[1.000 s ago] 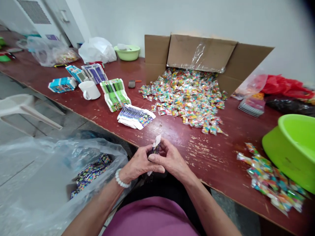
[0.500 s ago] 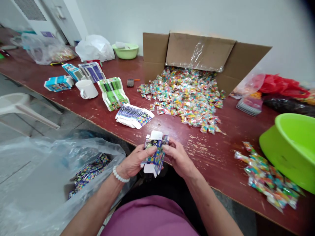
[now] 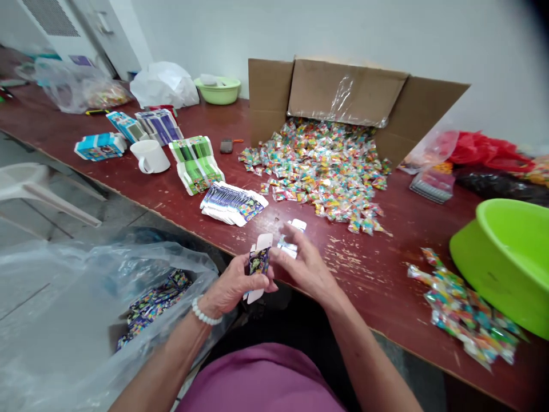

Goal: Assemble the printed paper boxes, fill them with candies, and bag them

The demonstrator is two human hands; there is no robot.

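- Head view: the left hand (image 3: 234, 283), a beaded bracelet (image 3: 205, 312) at its wrist, has its fingers clamped on a small printed box (image 3: 259, 263) just above the desk's near edge.
- That box stands with its long axis running away from the body, leaning slightly right; pale card flaps stick out at both ends, and the dark face between them is smooth and brightly patterned.
- The right hand (image 3: 307, 268) has its fingers apart, the thumb close to the box's right side; whether it touches cannot be told.
- Just beyond those right fingers and partly hidden by them, a pale carton (image 3: 287, 249) lies on the desk (image 3: 360, 292), its long axis slanting away and right; the right hand is the nearer one.
- To the left, below desk height, a clear, crinkled plastic bag (image 3: 72, 320) holds dark, glossy cartons (image 3: 156, 306).
- Right, loose sweets (image 3: 469, 312) in shiny twisted wrappers lie beside a round, smooth green basin (image 3: 493, 263).
- Ahead and left of the hands, a fanned stack (image 3: 231, 203) of thin, flat cartons lies on scuffed red-brown wood.
- Farther off sit a rounded white mug (image 3: 150, 157) and a heap of wrapped sweets (image 3: 321, 171), spilling from a stiff brown cardboard box (image 3: 351, 94).
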